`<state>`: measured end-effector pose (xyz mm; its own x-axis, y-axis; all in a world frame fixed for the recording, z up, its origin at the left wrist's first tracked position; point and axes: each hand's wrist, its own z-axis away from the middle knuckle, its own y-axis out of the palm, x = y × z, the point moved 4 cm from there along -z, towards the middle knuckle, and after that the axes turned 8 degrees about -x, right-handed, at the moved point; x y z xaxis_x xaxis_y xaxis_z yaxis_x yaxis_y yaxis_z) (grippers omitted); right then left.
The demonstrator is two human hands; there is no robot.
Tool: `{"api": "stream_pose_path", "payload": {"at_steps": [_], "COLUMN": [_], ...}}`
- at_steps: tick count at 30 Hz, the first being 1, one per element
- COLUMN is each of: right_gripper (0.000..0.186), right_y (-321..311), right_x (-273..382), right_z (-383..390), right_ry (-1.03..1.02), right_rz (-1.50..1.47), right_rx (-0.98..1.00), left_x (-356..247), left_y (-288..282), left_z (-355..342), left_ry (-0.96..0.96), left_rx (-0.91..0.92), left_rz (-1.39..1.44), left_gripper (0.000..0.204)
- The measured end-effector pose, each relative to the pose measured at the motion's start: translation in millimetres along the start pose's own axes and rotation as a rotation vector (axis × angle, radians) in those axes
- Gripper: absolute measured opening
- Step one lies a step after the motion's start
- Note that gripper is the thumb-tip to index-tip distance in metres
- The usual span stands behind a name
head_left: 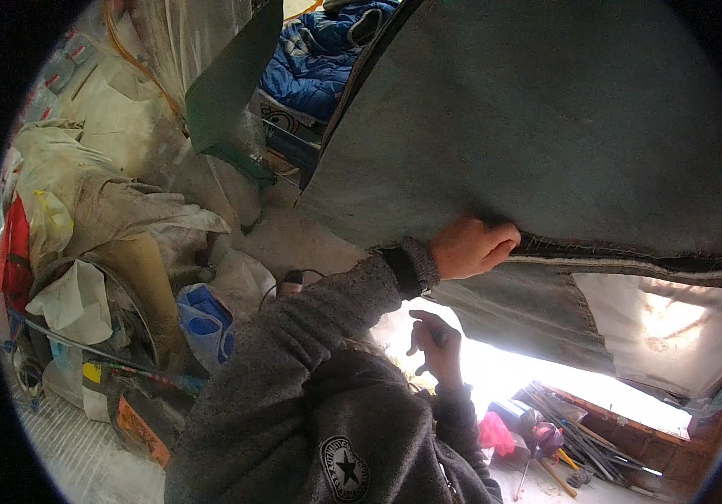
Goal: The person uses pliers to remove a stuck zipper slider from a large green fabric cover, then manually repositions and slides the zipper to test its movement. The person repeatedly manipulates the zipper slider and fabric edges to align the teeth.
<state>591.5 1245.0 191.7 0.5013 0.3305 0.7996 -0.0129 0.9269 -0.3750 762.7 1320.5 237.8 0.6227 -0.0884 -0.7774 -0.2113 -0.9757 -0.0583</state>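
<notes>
A large grey-green canvas sheet (537, 126), like a tent wall, spreads across the upper right. My left hand (474, 248), with a dark band at its wrist, is closed on the sheet's lower edge, where a frayed seam (596, 246) runs to the right. Its fingertips are hidden in the cloth. Below it, my right hand (438, 344) is raised before a bright gap, its fingers apart and slightly bent. It stands apart from the canvas, and its shaded palm shows nothing that I can make out.
Below the seam hangs a canvas panel with a pale window (663, 332). Blue quilted bedding (319, 63) lies beyond the upper opening. Dusty cloth (100, 181), a blue bag (205, 323) and clutter crowd the left. Poles (575, 437) and a pink bag (497, 433) lie lower right.
</notes>
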Motion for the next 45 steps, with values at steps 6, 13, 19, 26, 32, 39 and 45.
{"api": "stream_pose_path", "payload": {"at_steps": [6,13,19,26,32,39,45], "right_gripper": [0.024,0.016,0.017,0.017,0.017,0.023,0.023], "right_y": [4.4,4.6,4.5,6.2,6.9,7.9,8.4], "right_x": [2.6,-2.1,-4.3,-2.3,-1.9,-2.5,-1.5], "right_z": [-0.3,-2.4,-7.8,-8.1,-7.8,-6.9,-10.2], "right_ry": [0.000,0.006,0.007,0.022,0.013,0.050,0.059], "right_rz": [0.022,0.048,0.083,0.112,0.083,0.056,0.069], "right_rx": [-0.014,-0.027,-0.008,-0.025,-0.016,-0.022,-0.013], "left_x": [-8.0,-18.1,-16.6,-20.9,-14.5,-12.8,-9.8], "left_y": [-4.2,-4.2,-7.7,-11.1,-1.7,-1.7,-1.1], "left_z": [5.9,13.5,11.9,10.7,10.5,2.5,1.9], "left_ry": [0.041,-0.083,-0.125,-0.046,-0.085,0.055,0.092], "left_rx": [-0.183,-0.219,-0.208,-0.232,-0.030,-0.083,-0.039], "left_rz": [-0.013,-0.045,0.011,-0.042,-0.064,-0.003,-0.006], "left_gripper": [0.012,0.014,0.014,0.016,0.025,0.023,0.020]}}
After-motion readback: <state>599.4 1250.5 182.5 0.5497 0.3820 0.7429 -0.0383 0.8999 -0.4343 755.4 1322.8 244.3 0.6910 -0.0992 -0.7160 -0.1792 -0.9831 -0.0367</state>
